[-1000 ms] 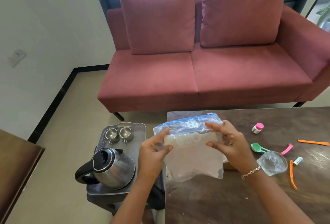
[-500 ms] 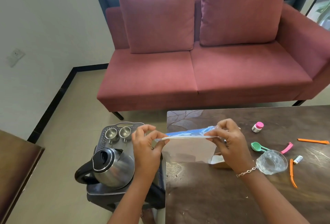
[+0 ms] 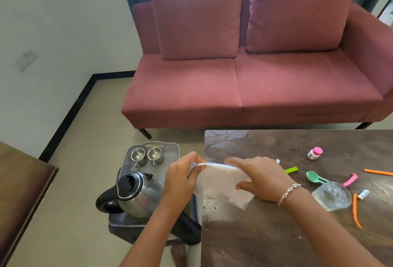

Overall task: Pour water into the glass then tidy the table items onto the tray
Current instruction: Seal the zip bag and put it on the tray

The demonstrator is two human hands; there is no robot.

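Both hands hold a clear zip bag (image 3: 221, 183) with white contents over the left edge of the dark table (image 3: 265, 234). My left hand (image 3: 180, 179) pinches the bag's top left corner. My right hand (image 3: 261, 177) lies along its top edge, fingers pressed on it. A clear glass (image 3: 331, 195) stands on the table just right of my right wrist. Left of the table, a grey tray (image 3: 170, 149) carries a steel kettle (image 3: 136, 194) and two small steel cups (image 3: 146, 154).
Loose on the table's right part: a pink-capped bottle (image 3: 314, 153), green spoon (image 3: 314, 178), pink clip (image 3: 350, 180), green stick (image 3: 291, 169), orange sticks (image 3: 356, 210), a small tube (image 3: 363, 194). A red sofa (image 3: 244, 88) stands beyond. A brown table corner (image 3: 21, 181) is at left.
The bag was tipped from upright facing me to top edge up. My right hand has since slid left along that edge, and the bag sank closer to the table.
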